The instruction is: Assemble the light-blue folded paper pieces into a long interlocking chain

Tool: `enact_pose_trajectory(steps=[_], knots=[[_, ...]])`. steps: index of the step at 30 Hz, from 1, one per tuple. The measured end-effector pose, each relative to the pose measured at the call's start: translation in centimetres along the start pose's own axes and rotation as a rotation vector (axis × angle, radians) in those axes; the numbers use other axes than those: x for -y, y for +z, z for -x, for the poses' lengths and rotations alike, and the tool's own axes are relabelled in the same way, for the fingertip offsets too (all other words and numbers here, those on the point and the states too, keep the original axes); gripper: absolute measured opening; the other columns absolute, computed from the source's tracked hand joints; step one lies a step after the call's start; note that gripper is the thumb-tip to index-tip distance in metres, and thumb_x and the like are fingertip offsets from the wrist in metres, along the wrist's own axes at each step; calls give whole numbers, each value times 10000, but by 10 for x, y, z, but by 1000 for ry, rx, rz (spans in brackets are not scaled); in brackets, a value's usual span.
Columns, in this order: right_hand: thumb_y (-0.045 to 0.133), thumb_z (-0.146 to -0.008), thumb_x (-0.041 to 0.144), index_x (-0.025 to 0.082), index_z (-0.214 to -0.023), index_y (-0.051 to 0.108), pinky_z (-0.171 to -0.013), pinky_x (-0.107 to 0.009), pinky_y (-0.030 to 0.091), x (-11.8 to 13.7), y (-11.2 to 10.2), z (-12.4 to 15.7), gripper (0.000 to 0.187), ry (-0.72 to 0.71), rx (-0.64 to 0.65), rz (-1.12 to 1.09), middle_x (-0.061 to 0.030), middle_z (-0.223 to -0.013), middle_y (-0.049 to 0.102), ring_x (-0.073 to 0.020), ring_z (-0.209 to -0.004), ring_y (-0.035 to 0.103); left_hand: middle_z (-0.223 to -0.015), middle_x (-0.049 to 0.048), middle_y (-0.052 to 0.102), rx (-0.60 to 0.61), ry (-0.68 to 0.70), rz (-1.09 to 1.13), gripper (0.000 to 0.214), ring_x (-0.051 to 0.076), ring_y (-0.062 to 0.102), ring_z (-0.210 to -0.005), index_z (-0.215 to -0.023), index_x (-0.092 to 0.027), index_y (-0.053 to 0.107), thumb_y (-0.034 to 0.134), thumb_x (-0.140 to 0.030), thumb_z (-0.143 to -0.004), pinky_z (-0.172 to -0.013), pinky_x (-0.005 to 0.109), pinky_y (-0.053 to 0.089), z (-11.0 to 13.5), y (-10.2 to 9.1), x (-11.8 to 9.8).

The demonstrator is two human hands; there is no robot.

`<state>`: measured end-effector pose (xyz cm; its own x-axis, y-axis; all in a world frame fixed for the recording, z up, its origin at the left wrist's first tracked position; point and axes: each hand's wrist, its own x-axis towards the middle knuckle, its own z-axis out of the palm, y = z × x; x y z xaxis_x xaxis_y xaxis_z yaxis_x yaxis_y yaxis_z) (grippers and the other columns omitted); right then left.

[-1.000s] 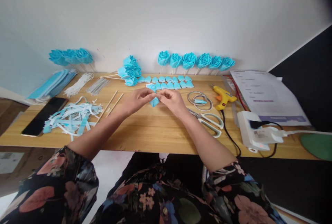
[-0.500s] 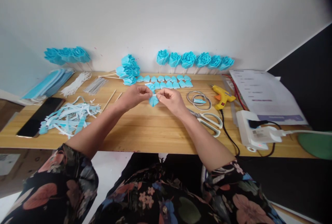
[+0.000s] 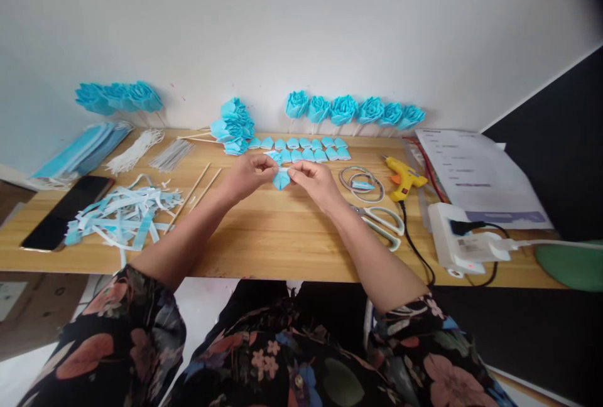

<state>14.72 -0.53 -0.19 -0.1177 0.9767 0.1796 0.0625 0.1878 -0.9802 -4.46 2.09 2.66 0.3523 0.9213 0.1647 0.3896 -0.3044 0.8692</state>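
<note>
Between my two hands is a small folded piece of blue mask fabric (image 3: 281,180), pointed at its lower end with a whitish upper edge. My left hand (image 3: 249,176) pinches its left side between thumb and fingertips. The right side is pinched by my right hand (image 3: 313,182). Just beyond my fingers, several folded blue petals (image 3: 307,155) lie in two rows on the wooden table (image 3: 273,237). Behind my left hand rests a bunch of blue fabric roses (image 3: 234,125) on sticks.
Scissors (image 3: 382,225), rubbery rings (image 3: 362,183) and a yellow glue gun (image 3: 405,179) lie right, near a white power strip (image 3: 452,237) and papers (image 3: 480,174). Left are a phone (image 3: 66,213), fabric scraps (image 3: 125,213), sticks (image 3: 188,196) and masks (image 3: 82,151). Blue roses (image 3: 343,110) lean on the wall.
Both hands keep their pinch on the blue fabric piece, which sits slightly further right. The fingers have moved a little apart, showing more of it. The view has shifted slightly.
</note>
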Motion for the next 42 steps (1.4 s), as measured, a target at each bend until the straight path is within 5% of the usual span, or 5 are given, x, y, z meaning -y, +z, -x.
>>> enact_pose_trajectory(steps=[4, 8, 17, 31, 42], knots=[[687, -784, 410, 192, -755, 701, -703, -275, 455, -4, 1, -1, 220, -26, -76, 19, 11, -714, 663, -137, -689, 578, -753, 19, 657, -164, 70, 69, 124, 149, 577, -684, -837, -181, 657, 602, -290, -814, -658, 278, 466, 1, 5, 7], [689, -785, 418, 192, -773, 711, -698, -276, 464, -5, 1, -1, 227, -30, -116, 31, 3, -724, 682, -139, -688, 590, -727, 12, 636, -342, 269, -130, 110, 147, 562, -681, -799, -188, 642, 592, -260, -865, -699, 300, 453, 13, 10, 3], [688, -789, 409, 193, -825, 732, -671, -273, 477, -1, 5, 3, 224, -57, -80, 97, -9, -743, 715, -144, -686, 620, -696, 14, 644, -318, 396, -440, 111, 180, 593, -733, -817, -200, 695, 609, -201, -886, -736, 332, 411, 20, 21, 3], [635, -842, 292, 206, -849, 762, -779, -278, 536, 5, 10, 11, 154, -221, -121, 296, -27, -876, 791, -165, -786, 711, -693, 5, 650, -330, 343, -461, 90, 173, 596, -707, -859, -215, 697, 629, -261, -896, -745, 330, 424, 19, 24, 12], [642, -855, 299, 241, -840, 761, -810, -314, 535, 4, 10, 11, 133, -194, -104, 327, -10, -856, 778, -186, -807, 701, -691, 8, 648, -291, 315, -415, 126, 179, 600, -720, -884, -210, 712, 589, -235, -877, -763, 341, 428, 21, 26, 8]])
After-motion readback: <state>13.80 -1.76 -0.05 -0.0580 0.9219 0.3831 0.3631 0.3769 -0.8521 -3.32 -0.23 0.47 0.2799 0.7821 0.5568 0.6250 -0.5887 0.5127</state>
